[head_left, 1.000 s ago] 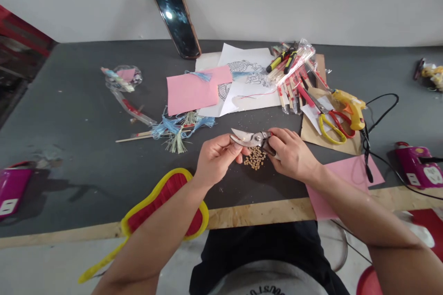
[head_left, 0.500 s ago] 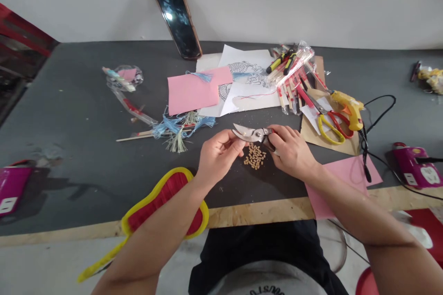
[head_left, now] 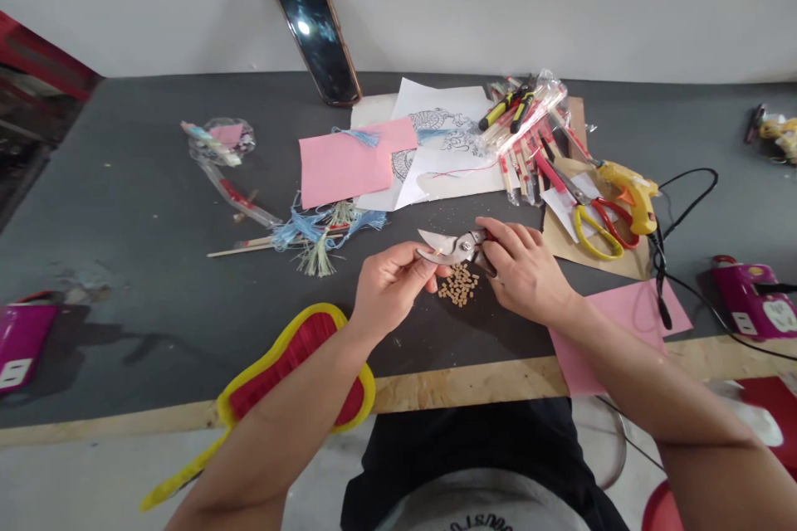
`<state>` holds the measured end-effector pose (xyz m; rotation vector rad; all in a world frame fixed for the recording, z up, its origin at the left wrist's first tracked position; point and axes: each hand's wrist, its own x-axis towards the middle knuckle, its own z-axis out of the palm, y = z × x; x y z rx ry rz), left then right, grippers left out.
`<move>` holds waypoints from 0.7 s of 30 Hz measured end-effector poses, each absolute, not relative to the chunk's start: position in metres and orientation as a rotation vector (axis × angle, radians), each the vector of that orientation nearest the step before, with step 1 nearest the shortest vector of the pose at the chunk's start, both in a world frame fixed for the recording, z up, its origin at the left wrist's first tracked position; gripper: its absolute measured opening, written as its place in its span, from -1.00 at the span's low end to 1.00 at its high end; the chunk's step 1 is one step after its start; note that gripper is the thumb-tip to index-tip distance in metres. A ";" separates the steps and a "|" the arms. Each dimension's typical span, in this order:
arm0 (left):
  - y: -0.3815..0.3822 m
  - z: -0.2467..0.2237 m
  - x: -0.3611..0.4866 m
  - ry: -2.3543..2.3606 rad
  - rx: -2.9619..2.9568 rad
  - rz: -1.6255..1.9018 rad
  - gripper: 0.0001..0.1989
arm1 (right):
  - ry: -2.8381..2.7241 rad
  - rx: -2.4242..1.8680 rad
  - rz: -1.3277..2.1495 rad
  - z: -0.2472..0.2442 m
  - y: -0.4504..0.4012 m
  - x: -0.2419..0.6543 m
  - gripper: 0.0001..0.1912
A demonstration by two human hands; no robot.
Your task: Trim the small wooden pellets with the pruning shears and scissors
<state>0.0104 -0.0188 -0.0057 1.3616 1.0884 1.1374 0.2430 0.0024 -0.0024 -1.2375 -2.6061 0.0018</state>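
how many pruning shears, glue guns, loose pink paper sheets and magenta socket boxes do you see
pruning shears: 1
glue guns: 1
loose pink paper sheets: 2
magenta socket boxes: 2
total: 6

Nothing is legible: the print on the shirt (head_left: 479,524) is cut off.

Pruning shears (head_left: 453,248): steel, blades slightly parted, red handles, held roughly level, lower centre of frame. Small heap of tan chopped granules (head_left: 457,284): loose, lying just below the shears, not touching them.
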 end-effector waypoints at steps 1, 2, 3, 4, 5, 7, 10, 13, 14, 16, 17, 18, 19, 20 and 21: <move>-0.019 -0.005 0.011 1.090 1.360 1.129 -0.77 | -2.600 -1.234 0.003 -0.003 0.003 0.243 -0.76; -0.019 -0.004 0.011 1.091 1.361 1.121 -0.77 | -2.594 -1.227 0.003 -0.004 0.003 0.243 -0.78; -0.018 -0.003 0.011 1.093 1.366 1.117 -0.76 | -2.586 -1.220 0.003 -0.005 0.003 0.243 -0.79; -0.018 -0.003 0.011 1.095 1.372 1.118 -0.76 | -2.575 -1.212 0.008 -0.006 0.003 0.244 -0.80; -0.018 -0.002 0.011 1.099 1.379 1.121 -0.75 | -2.556 -1.203 0.021 -0.006 0.003 0.244 -0.80; -0.017 -0.001 0.010 1.116 1.394 1.133 -0.75 | -2.500 -1.192 0.069 -0.008 0.003 0.244 -0.69; -0.018 0.001 0.010 1.144 1.421 1.123 -0.74 | -2.469 -1.232 0.124 -0.009 0.003 0.244 -0.41; -0.019 0.003 0.011 1.142 1.430 1.110 -0.74 | -2.526 -1.287 0.144 -0.007 0.002 0.243 -0.33; -0.020 0.003 0.011 1.139 1.429 1.111 -0.74 | -2.539 -1.293 0.159 -0.006 0.002 0.243 -0.35; -0.020 0.004 0.012 1.135 1.425 1.113 -0.75 | -2.552 -1.304 0.193 -0.004 0.001 0.242 -0.40; -0.020 0.004 0.012 1.131 1.421 1.112 -0.76 | -2.559 -1.314 0.205 -0.003 0.001 0.242 -0.41; -0.020 0.003 0.012 1.127 1.414 1.108 -0.75 | -2.566 -1.328 0.209 -0.003 0.001 0.242 -0.42; -0.020 0.003 0.012 1.124 1.405 1.102 -0.75 | -2.574 -1.344 0.207 -0.002 0.001 0.242 -0.43; -0.019 0.002 0.012 1.119 1.394 1.099 -0.75 | -2.581 -1.361 0.200 -0.002 0.001 0.241 -0.43; -0.019 0.001 0.013 1.114 1.383 1.095 -0.75 | -2.586 -1.377 0.191 -0.002 0.001 0.241 -0.44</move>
